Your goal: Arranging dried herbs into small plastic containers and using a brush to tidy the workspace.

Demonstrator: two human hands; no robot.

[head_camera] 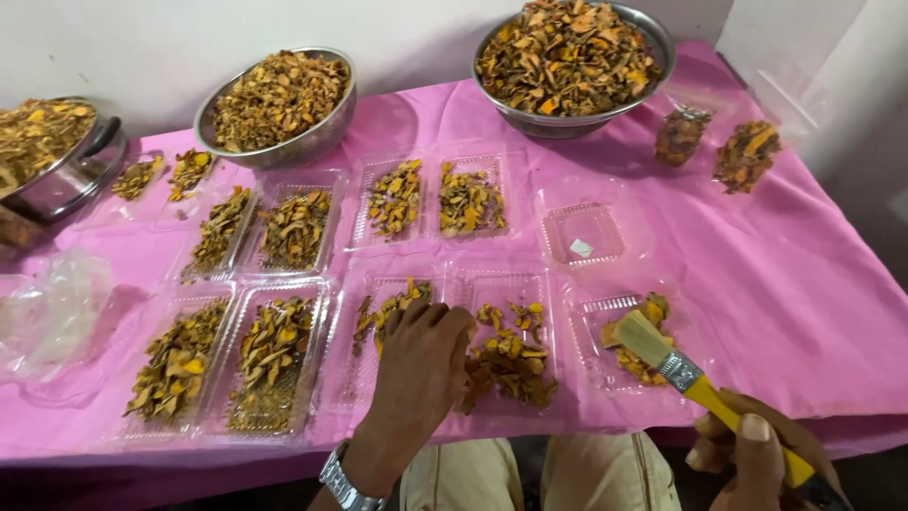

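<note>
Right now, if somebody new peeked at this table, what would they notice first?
Probably the bright pink tablecloth covered with clear plastic trays of dried orange-brown slices, and big metal bowls heaped with more slices along the back. Next, the hands in front: the left hand rests on a tray near the table's front edge, and the right hand holds a yellow-handled brush over a small tray.

left pot point(47, 161): cut by frame edge | right hand point(757, 454): partly out of frame | left hand point(416, 369): hides tray centre
</note>
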